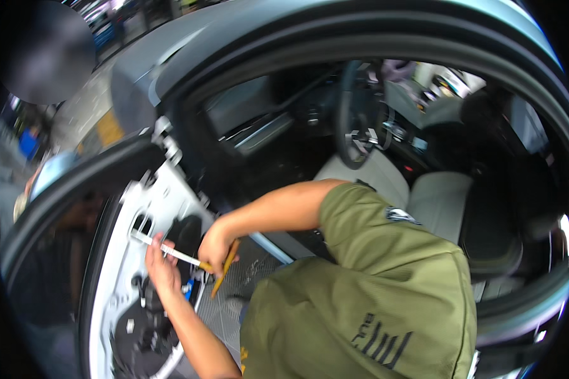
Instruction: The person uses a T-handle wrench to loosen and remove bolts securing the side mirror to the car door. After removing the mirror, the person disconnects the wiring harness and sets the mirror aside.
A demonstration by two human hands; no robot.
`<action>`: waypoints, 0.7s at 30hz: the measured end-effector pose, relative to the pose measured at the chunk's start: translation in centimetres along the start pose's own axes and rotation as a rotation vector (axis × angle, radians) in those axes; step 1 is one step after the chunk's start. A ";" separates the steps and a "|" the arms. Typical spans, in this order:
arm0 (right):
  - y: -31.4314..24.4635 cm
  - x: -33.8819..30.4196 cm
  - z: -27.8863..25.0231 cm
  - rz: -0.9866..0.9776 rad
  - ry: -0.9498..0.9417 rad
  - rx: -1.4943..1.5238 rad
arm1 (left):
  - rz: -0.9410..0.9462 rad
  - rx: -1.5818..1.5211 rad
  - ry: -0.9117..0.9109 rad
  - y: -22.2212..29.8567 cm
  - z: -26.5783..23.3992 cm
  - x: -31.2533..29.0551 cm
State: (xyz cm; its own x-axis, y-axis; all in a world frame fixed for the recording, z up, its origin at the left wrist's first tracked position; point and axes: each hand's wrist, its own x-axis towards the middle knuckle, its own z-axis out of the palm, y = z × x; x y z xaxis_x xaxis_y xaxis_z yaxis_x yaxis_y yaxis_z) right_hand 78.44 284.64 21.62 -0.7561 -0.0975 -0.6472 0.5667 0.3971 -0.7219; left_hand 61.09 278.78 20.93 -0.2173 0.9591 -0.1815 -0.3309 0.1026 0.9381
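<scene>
Car int. (284,158) v. dim; white door panel (121,271) bright. Upper-L bg (101,95) blurred w/ round out-of-focus smudge (47,50). Fisheye bends edges, corners blk; glare (566,234) far R.

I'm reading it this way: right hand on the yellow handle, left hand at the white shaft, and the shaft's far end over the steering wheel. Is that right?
Not quite: the far end of the white shaft is over the white door panel, as the head view shows. The right hand is on the yellow handle and the left hand at the shaft, as you said.
</scene>
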 end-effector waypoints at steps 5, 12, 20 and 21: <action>0.6 1.7 2.4 -0.283 -0.064 0.616 | -0.052 0.007 -0.031 1.4 -2.2 -1.2; -5.1 4.6 3.7 0.119 0.384 0.158 | 0.077 0.279 0.213 0.0 -3.8 -1.1; -2.9 3.2 6.4 0.051 0.904 -0.187 | 0.026 0.054 0.133 0.3 -0.8 0.1; -3.2 2.5 6.4 0.158 0.916 -0.217 | 0.037 0.066 0.123 0.4 -0.3 0.7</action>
State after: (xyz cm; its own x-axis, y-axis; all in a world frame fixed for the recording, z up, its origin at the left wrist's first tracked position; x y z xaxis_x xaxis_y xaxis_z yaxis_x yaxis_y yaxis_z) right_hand 76.83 277.29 20.79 -0.6905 0.6880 -0.2235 0.6809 0.5139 -0.5218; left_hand 60.56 279.39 21.10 -0.3408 0.9232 -0.1778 -0.2601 0.0891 0.9615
